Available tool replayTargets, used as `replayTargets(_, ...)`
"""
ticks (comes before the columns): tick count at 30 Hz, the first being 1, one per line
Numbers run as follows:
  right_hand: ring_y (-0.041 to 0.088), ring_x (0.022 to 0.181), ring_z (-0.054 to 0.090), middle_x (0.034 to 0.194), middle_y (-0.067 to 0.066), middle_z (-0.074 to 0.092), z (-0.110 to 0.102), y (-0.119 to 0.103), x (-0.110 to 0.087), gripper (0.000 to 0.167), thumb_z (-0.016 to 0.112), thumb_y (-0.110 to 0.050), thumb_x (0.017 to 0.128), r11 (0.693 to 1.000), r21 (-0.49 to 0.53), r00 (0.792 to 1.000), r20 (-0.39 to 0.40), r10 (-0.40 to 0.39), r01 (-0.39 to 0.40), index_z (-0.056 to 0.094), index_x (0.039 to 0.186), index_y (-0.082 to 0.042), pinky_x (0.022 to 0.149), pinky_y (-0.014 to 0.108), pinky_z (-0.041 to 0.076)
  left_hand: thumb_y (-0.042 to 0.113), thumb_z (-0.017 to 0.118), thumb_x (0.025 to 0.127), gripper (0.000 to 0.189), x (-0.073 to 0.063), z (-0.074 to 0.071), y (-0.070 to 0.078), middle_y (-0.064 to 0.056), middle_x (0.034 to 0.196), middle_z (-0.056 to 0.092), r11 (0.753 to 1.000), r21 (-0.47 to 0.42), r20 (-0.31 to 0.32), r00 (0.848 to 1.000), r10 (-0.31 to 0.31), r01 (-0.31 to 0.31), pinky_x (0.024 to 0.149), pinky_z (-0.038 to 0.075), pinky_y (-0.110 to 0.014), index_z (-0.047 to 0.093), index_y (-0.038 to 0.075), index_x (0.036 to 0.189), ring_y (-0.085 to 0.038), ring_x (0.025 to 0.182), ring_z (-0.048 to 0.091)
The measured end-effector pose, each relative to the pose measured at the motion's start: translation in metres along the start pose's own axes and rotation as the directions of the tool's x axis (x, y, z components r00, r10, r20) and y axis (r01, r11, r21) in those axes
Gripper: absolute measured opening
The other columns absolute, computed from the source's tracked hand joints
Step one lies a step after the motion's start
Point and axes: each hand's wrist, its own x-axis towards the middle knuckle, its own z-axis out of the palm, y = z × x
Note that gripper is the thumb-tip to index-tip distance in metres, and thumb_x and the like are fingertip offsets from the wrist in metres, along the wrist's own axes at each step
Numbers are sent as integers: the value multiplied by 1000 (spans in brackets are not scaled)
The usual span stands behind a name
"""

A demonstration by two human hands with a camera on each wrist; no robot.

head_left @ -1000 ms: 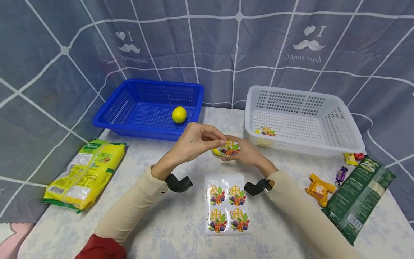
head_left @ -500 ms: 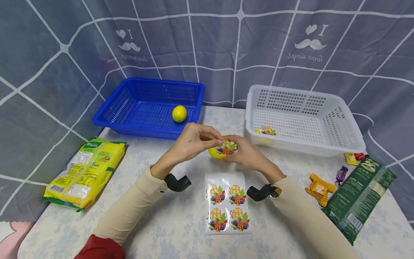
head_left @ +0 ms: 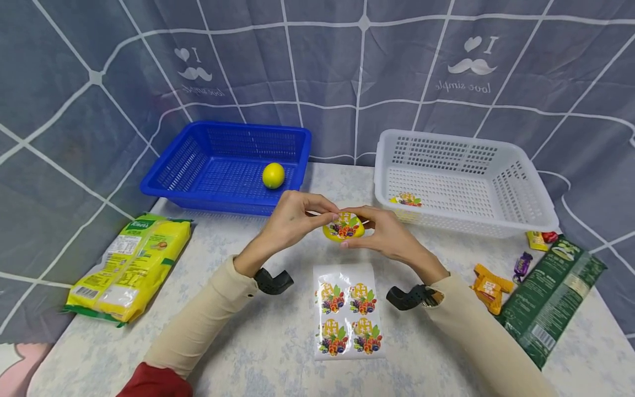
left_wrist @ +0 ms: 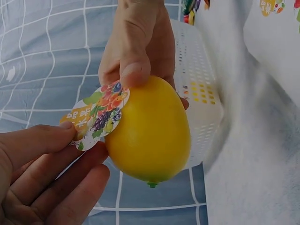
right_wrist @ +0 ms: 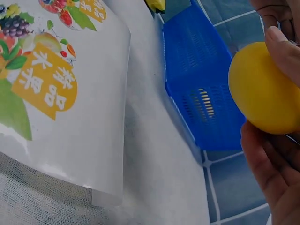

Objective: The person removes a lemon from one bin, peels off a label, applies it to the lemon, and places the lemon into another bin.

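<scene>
My left hand (head_left: pixel 290 221) pinches the edge of a round fruit-print sticker (left_wrist: pixel 98 115) between thumb and fingers. A yellow lemon (left_wrist: pixel 150 136) with a small green tip is held by my right hand (head_left: pixel 394 238) above the table. The sticker lies against one side of the lemon, and its far edge meets the right thumb in the left wrist view. The lemon's bare yellow side shows in the right wrist view. Below the hands, a white sheet (head_left: pixel 348 274) bearing several more fruit stickers lies on the table.
A blue basket (head_left: pixel 228 199) at the back left holds another lemon (head_left: pixel 273 175). At the back right, a white basket (head_left: pixel 466 223) contains a stickered yellow item (head_left: pixel 407 199). A yellow packet (head_left: pixel 131 267) lies left; a green packet (head_left: pixel 550 303) and several wrapped sweets (head_left: pixel 491 288) lie right.
The right hand has shifted slightly rightward and turned, its fingers now more to the lemon's side. More of the sticker's face shows. The left hand still pinches the sticker.
</scene>
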Motion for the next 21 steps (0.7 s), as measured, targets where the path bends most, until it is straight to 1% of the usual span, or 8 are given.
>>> replayTargets(4,14,99,60,126,-3,64,2,2,0,61,83,-37,79,1000,16,1000,-16,-3,3,63,132,-17,89,36,51,7,75,87,6,0,1,-1,-5,88,75,1000,7,4,1000,6,-6,70,58,-23,78,4,90,-13,82,71)
replayTargets(9,16,108,59,130,-1,63,4,1,-1,59,83,-32,80,1000,2,999,-36,-13,13,62,133,-15,90,39,50,8,74,88,7,2,5,-4,-5,91,75,1000,13,13,1000,16,-16,72,57,-23,78,4,92,-12,84,71)
replayTargets(12,17,111,58,131,-1,62,5,0,-2,59,82,-31,80,1000,-16,999,-43,-14,13,61,133,-14,90,41,50,7,73,88,7,1,6,-4,-5,89,75,999,19,6,1000,26,-26,72,57,-23,78,4,92,-12,82,71)
replayTargets(18,19,113,57,131,1,62,5,-2,-5,60,81,-30,81,1000,-24,998,-55,-18,17,60,134,-11,90,43,50,4,72,89,10,1,10,-5,-9,92,75,995,48,-8,996,94,-93,70,57,-21,77,0,96,-12,80,72)
replayTargets(21,19,114,57,131,2,62,5,-3,-6,61,81,-30,81,1000,-23,998,-54,-20,19,60,135,-11,91,44,50,5,71,90,10,1,10,-5,-9,93,75,993,57,-12,994,108,-107,69,56,-20,77,0,97,-12,81,72)
